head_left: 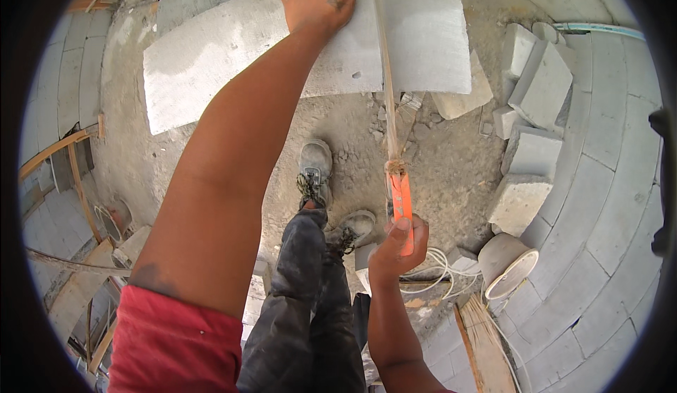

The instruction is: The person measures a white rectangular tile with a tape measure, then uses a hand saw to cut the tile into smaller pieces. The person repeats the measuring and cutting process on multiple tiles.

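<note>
A long pale grey block (233, 62) lies crosswise in front of me at the top of the view. My left hand (321, 0) presses flat on its upper side with the fingers stretched toward the far edge, which the frame partly cuts off. My right hand (403, 243) is wrapped round the orange handle of a hand saw (400, 203). The saw's long thin blade runs away from me over the block, to the right of my left hand. Whether the blade has entered the block cannot be made out.
Several block offcuts (541, 86) are piled along the block wall (599, 153) on the right. A bucket (508, 262) stands near a coiled white cable (446, 269). Rubble (423, 129) litters the dusty floor by my shoes (316, 164). Wooden strips (60, 152) lean at the left.
</note>
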A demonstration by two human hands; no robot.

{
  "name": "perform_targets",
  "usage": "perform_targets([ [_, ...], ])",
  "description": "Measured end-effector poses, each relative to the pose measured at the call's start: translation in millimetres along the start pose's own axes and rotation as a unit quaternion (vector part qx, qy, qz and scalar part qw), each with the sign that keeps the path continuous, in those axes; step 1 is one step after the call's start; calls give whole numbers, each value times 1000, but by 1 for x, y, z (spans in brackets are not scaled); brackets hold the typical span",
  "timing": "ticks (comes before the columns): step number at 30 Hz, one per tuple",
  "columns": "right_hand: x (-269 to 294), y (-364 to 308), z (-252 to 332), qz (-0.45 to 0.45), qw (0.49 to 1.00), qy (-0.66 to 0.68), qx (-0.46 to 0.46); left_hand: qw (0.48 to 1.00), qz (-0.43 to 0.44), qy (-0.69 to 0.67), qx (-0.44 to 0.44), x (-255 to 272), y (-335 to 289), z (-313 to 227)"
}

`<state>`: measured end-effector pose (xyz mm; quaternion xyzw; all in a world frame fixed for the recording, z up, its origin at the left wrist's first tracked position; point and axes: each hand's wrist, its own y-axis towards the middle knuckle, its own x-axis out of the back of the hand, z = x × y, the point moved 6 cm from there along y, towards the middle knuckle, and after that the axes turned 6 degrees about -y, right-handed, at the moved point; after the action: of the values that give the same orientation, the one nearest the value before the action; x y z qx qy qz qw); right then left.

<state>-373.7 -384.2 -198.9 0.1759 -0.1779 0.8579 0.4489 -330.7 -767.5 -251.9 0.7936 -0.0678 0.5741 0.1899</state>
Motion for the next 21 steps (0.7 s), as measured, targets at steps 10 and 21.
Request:
perform_targets([
  [10, 32, -34, -20, 15, 999, -28, 12, 999, 21, -8, 32, 8, -1, -5],
  [21, 40, -31, 6, 80, 990, -61, 95, 994, 75, -39, 73, 19, 0, -11],
])
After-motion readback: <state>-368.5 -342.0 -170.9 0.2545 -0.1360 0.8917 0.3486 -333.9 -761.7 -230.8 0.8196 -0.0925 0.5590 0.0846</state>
